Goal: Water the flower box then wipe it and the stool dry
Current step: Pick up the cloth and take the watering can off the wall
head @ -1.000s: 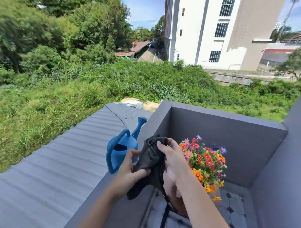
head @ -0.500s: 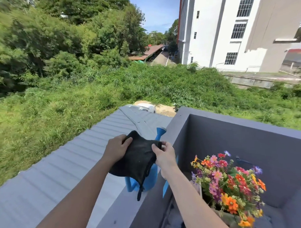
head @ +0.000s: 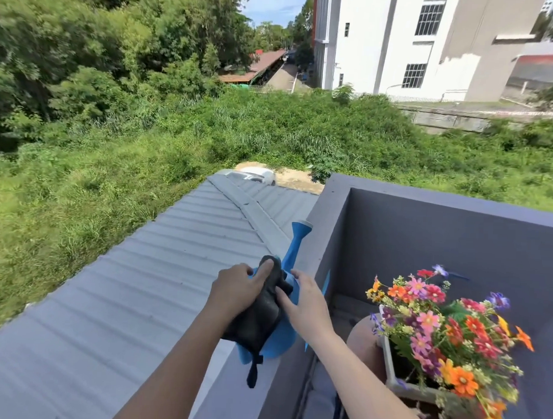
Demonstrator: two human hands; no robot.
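Both arms reach forward over the grey parapet ledge of a balcony. The left hand is closed around a black cloth, thumb pressed on its upper fold; a thin strap of the cloth hangs down past the ledge edge. The right hand lies beside it with fingers loosely spread, fingertips touching the cloth's right edge; whether it actually pinches the fabric cannot be told. The cloth is draped over a blue watering can that stands on the ledge, its spout pointing up and away from the person.

To the right, inside the balcony recess bounded by a dark grey wall, the flower box sits low, pale and rectangular, filled with orange, red, pink and purple flowers. It is well apart from both hands. A brown rounded surface shows just left of the box, partly hidden.

Beyond the ledge lie a corrugated grey roof, dense green vegetation and 1 white building.
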